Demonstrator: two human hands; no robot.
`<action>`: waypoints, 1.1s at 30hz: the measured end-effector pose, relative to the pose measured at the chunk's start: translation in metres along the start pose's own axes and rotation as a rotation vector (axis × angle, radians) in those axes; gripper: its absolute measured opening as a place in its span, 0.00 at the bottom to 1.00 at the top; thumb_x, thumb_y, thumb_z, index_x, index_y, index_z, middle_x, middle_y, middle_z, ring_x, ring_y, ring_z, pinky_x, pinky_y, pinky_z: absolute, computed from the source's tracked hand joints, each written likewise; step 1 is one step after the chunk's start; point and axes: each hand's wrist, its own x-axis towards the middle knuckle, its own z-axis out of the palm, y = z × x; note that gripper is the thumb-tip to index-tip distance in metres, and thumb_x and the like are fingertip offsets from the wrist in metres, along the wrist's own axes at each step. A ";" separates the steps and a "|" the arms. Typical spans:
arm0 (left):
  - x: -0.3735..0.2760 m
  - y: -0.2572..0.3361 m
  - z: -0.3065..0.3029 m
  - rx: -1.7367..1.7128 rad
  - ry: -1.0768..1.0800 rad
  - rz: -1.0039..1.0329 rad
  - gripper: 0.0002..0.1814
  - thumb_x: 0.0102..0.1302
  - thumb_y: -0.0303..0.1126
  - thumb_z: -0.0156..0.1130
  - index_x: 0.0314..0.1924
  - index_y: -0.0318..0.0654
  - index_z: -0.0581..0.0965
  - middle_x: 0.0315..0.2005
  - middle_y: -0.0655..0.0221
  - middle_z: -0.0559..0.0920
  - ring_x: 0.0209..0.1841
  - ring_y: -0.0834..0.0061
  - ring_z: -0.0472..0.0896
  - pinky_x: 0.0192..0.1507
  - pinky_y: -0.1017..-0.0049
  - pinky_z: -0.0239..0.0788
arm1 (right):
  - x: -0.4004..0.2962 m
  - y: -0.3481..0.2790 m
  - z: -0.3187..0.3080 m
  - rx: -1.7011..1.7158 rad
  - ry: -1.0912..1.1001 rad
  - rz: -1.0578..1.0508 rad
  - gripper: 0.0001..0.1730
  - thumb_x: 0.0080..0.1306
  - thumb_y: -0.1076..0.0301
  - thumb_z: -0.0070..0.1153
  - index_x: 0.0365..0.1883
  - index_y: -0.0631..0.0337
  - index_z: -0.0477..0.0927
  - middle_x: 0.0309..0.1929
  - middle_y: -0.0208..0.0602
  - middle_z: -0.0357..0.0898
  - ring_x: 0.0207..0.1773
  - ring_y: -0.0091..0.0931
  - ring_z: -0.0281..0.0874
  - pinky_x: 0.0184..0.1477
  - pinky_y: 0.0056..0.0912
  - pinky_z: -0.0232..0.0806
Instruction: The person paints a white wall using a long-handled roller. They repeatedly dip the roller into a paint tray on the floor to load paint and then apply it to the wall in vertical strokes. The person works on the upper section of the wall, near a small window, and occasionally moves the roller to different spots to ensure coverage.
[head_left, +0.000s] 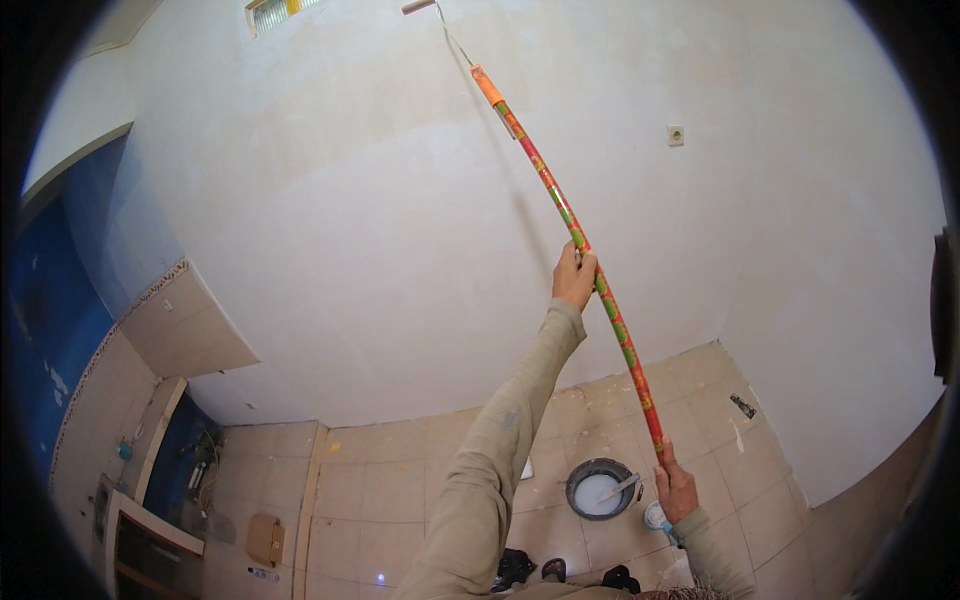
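Observation:
A long pole (609, 307) wrapped in red and green patterned covering runs up in front of a pale wall (390, 247). My left hand (576, 274) grips it around the middle. Lower down, my right hand (677, 487) closes around its bottom end. An orange handle (487, 85) sits at the upper end, with a bent metal rod leading to a paint roller (418, 7) high on the wall. Whether the roller touches the wall I cannot tell. Below stands a black bucket (600, 489) of whitish liquid with a flat stick (619, 487) in it.
Near my right hand a small tub (655, 514) with white contents stands on the tiled floor (397, 487). A wall socket (676, 136) is on the right. At lower left are a tan bag (265, 539), a raised floor edge (309, 495) and a tiled counter (161, 427). Dark items lie by my feet.

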 end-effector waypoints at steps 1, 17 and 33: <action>0.006 0.007 0.000 0.021 0.004 0.021 0.16 0.63 0.34 0.51 0.48 0.32 0.69 0.22 0.69 0.74 0.22 0.80 0.73 0.21 0.75 0.68 | 0.007 -0.005 -0.009 0.019 -0.016 0.023 0.36 0.64 0.73 0.46 0.70 0.52 0.49 0.41 0.56 0.76 0.34 0.44 0.77 0.35 0.40 0.68; 0.097 0.095 -0.046 0.077 0.075 0.191 0.11 0.62 0.36 0.49 0.33 0.34 0.71 0.20 0.66 0.78 0.20 0.80 0.74 0.19 0.78 0.67 | 0.083 -0.104 -0.019 0.041 0.054 -0.111 0.39 0.64 0.72 0.47 0.71 0.46 0.45 0.29 0.53 0.75 0.27 0.46 0.73 0.31 0.44 0.65; 0.142 0.124 0.109 -0.102 -0.118 0.108 0.20 0.61 0.35 0.54 0.47 0.26 0.67 0.31 0.57 0.78 0.28 0.66 0.82 0.22 0.67 0.79 | 0.135 0.017 -0.205 -0.122 0.206 -0.212 0.30 0.66 0.74 0.44 0.67 0.53 0.57 0.59 0.52 0.67 0.61 0.41 0.66 0.59 0.33 0.60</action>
